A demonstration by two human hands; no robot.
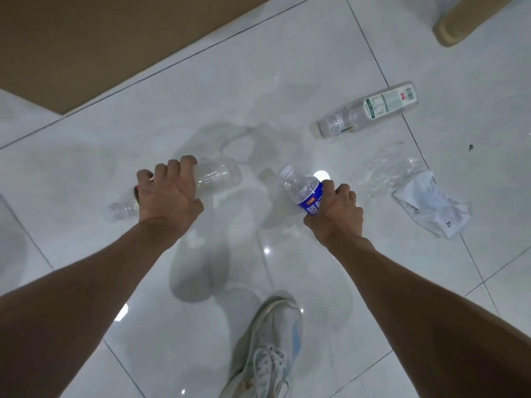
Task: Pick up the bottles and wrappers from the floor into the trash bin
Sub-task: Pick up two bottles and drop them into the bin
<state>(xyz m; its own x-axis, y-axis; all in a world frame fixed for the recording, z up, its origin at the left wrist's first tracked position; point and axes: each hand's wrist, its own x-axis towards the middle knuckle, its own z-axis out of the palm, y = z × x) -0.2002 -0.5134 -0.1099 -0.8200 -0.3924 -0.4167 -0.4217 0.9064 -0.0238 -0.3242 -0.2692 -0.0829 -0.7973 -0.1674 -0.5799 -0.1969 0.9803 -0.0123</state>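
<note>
My left hand (pixel 169 193) wraps over the middle of a clear plastic bottle (pixel 218 176) lying on the white tiled floor; its neck end pokes out at the lower left. My right hand (pixel 336 211) grips a clear bottle with a blue label (pixel 304 191), white cap pointing up and left. Further right lies a third bottle with a green-and-white label (pixel 370 109). A clear crumpled wrapper (pixel 385 168) and a white crumpled wrapper (pixel 431 208) rest on the floor right of my right hand. No trash bin shows.
A tan panel (pixel 86 47) fills the upper left. A beige furniture foot (pixel 451 33) stands at the upper right. My white sneaker (pixel 270 349) is at the bottom centre. A small dark speck (pixel 470 147) lies on the tiles at right.
</note>
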